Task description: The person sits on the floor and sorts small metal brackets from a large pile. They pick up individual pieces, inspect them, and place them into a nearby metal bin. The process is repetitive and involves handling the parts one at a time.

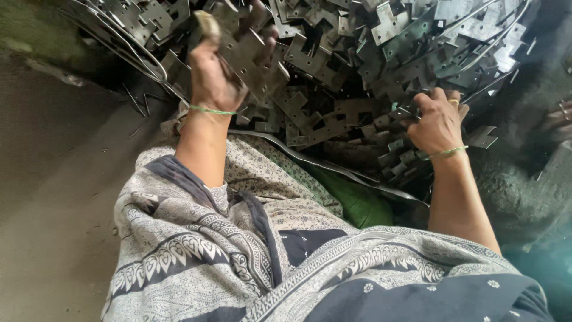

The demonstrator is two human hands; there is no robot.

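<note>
A big heap of flat grey metal brackets (351,65) with punched holes fills the top of the head view. My left hand (217,71), with a green thread bangle at the wrist, is raised over the heap and grips a stack of brackets (253,56). My right hand (438,122), wearing a ring and a green bangle, rests lower on the right side of the heap, fingers curled around several small brackets (402,113).
A thin metal rim or strip (310,158) edges the heap near my lap. Green cloth (357,203) lies under it. Patterned grey and dark blue fabric (238,256) covers my knees. Bare dusty floor (53,179) is at left, with wire loops (128,42) above.
</note>
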